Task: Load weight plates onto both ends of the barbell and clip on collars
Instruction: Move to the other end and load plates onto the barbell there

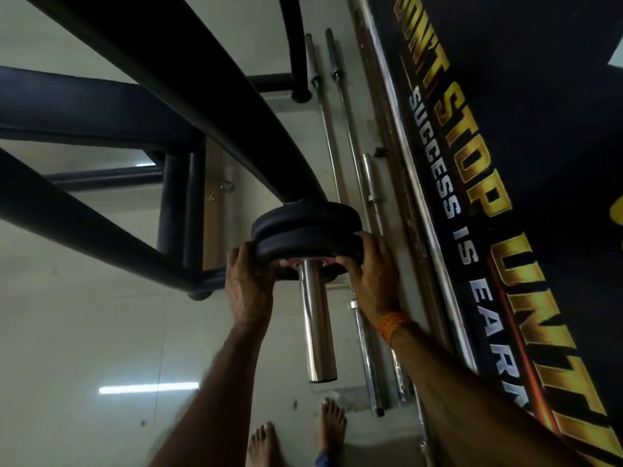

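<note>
A shiny steel barbell sleeve (317, 318) points toward me in the middle of the head view. Two black rubber weight plates sit on it, far along the sleeve. The farther plate (303, 212) rests against the rack side. The nearer plate (303, 242), with a pink hub ring around the sleeve, is gripped at both edges. My left hand (247, 281) holds its left rim and my right hand (371, 271), with an orange wrist thread, holds its right rim. No collar is visible on the sleeve.
Thick black rack tubes (188, 96) cross the upper left. Several spare bars (337, 129) lie on the pale tiled floor along a black banner wall (488, 163) at right. My bare feet (296, 433) stand just below the sleeve's end.
</note>
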A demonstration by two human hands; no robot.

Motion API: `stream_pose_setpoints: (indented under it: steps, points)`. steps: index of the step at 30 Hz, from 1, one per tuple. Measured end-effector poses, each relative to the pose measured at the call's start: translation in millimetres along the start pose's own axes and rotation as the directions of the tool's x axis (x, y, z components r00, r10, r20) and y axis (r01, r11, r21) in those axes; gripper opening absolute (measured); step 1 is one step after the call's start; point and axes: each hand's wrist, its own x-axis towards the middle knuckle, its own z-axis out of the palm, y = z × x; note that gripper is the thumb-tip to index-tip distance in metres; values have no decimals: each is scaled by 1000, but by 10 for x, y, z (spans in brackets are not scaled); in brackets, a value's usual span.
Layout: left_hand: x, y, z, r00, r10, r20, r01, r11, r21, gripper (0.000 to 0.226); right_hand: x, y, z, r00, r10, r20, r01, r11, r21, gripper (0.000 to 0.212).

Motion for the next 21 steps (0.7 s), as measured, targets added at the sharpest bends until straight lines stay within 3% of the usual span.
stream_pose_setpoints:
  steps: [4, 9, 15, 21]
  points:
    - [-22, 10, -48, 998, 24, 66, -22, 999, -34, 27, -49, 58, -6, 996, -12, 83, 1, 992, 126, 56]
    - [-242, -61, -110, 997, 46, 56, -44, 999, -32, 25, -274, 96, -13, 995, -42, 95, 28, 990, 139, 51]
    - [-924, -221, -274, 995, 29, 93, -25, 999, -47, 34, -1017, 125, -147, 993, 38, 108, -45, 997, 58, 52]
    - [-1803, -363, -640, 978, 9, 206, -2, 999, -35, 25, -2036, 12, -389, 993, 69, 97, -70, 998, 0, 58]
